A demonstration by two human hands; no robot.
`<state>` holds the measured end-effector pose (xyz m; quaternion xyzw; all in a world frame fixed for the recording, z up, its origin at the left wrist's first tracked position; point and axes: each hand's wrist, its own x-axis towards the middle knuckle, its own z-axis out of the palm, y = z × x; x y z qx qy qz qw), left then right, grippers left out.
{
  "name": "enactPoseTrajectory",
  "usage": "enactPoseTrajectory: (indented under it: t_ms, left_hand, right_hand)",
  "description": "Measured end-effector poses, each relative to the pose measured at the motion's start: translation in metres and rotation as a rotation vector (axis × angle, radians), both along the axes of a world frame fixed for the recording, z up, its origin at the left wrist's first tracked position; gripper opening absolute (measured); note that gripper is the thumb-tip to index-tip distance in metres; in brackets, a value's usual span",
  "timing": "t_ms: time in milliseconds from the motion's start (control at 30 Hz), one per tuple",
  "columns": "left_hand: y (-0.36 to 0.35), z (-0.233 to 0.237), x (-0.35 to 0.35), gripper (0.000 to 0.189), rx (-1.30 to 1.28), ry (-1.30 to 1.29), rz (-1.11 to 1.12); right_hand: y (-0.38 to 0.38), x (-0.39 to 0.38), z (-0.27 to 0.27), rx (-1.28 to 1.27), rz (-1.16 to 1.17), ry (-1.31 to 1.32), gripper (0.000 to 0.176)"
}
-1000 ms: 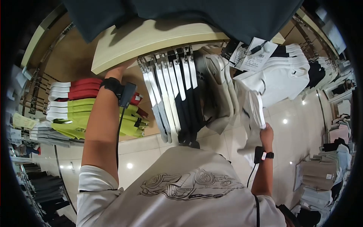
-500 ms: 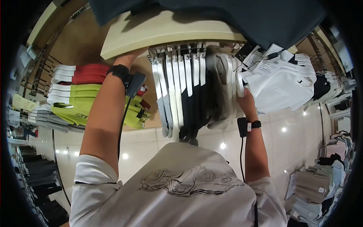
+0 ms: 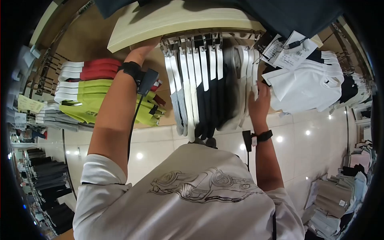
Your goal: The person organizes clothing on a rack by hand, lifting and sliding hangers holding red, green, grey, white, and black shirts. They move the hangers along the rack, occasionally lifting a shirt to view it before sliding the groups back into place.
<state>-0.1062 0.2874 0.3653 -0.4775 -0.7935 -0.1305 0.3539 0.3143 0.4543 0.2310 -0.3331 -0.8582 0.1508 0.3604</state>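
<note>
My left hand (image 3: 146, 47) reaches under the pale wooden shelf (image 3: 184, 25), beside the left end of the hanging row; its fingertips are hidden. Below the shelf hang white hangers (image 3: 191, 66) with grey, cream and black garments (image 3: 208, 102), seen edge-on. At the row's right end are beige garments (image 3: 240, 104), partly blurred. My right hand (image 3: 260, 100) is upright against their right side, fingers stretched and somewhat apart. White paper tags (image 3: 286, 52) dangle just above and to the right of it.
Red shirts (image 3: 100, 69) and lime-green shirts (image 3: 94, 91) hang at left, white shirts (image 3: 308, 86) at right. Dark cloth (image 3: 256, 16) drapes over the shelf. Stacked clothes (image 3: 334, 196) lie at lower right, dark garments (image 3: 48, 172) at lower left.
My right hand has come away from the white hanger edge, its fingers now straighter beside the beige garments. These have shifted and blurred. The whole view has moved slightly.
</note>
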Motion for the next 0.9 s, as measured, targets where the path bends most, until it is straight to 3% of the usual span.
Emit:
enactPoseTrajectory:
  t_ms: [67,100,133,167,200,233,333,367,600,633,800,900]
  left_hand:
    - [-0.005,0.001,0.015,0.037,-0.040,-0.040,0.064]
    - [-0.005,0.001,0.024,0.037,-0.068,-0.078,0.124]
    - [-0.011,-0.009,0.044,0.038,0.081,-0.134,0.120]
    - [-0.023,-0.022,0.075,0.039,0.228,-0.187,0.117]
    - [-0.028,-0.026,0.121,0.046,0.419,-0.249,0.115]
    - [-0.033,-0.061,0.139,0.063,0.486,-0.142,0.047]
    - [-0.029,-0.113,0.219,0.102,0.330,-0.475,0.209]
    - [-0.022,-0.118,0.238,0.105,0.299,-0.690,0.261]
    - [-0.010,-0.124,0.255,0.113,0.031,-0.701,0.291]
    - [-0.011,-0.123,0.253,0.115,0.027,-0.691,0.291]
    - [-0.022,-0.125,0.245,0.115,0.080,-0.767,0.390]
    - [-0.031,-0.133,0.243,0.116,-0.034,-0.711,0.366]
  right_hand:
    - [-0.022,-0.012,-0.002,0.021,0.117,0.040,0.062]
    - [-0.036,-0.021,0.002,-0.246,0.202,0.080,0.065]
    - [-0.043,-0.031,0.008,-0.508,0.288,0.125,0.068]
    - [-0.046,-0.038,0.008,-0.505,0.292,0.134,0.068]
    - [-0.051,-0.046,0.004,-0.482,0.277,0.107,0.073]
    - [-0.053,-0.053,0.001,-0.460,0.264,0.083,0.079]
    - [-0.057,-0.068,-0.007,-0.573,0.261,0.050,0.088]
    - [-0.059,-0.071,-0.014,-0.550,0.269,0.007,0.089]
    - [-0.068,-0.068,-0.014,-0.473,0.200,-0.181,0.090]
    - [-0.068,-0.068,-0.018,-0.359,0.142,-0.187,0.091]
    - [-0.050,-0.066,-0.011,-0.323,0.081,-0.233,0.092]
    - [-0.045,-0.078,-0.017,-0.211,0.091,-0.200,0.085]
